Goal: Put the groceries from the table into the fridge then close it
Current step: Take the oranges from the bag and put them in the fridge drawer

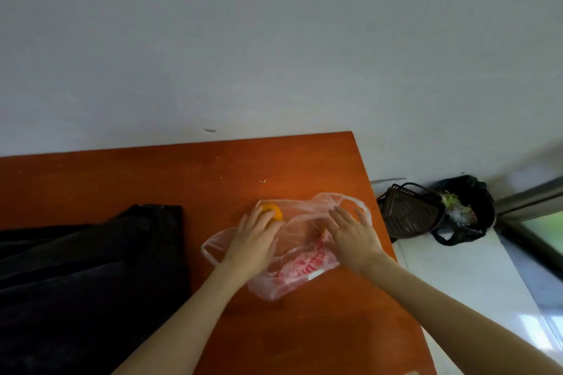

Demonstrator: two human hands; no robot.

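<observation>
A thin clear plastic bag with red print lies crumpled on the orange-brown table, near its right edge. An orange fruit sits at the bag's far left corner. My left hand reaches over the bag and its fingertips touch the orange. My right hand lies on the bag's right part with fingers spread, next to the bag's handle loop. What else is inside the bag is hidden by the hands and the folds. The fridge is out of view.
A dark cloth covers the table's left front part. Right of the table, on the white floor, stand a dark woven basket and a black rubbish bag with scraps. A grey wall runs behind the table.
</observation>
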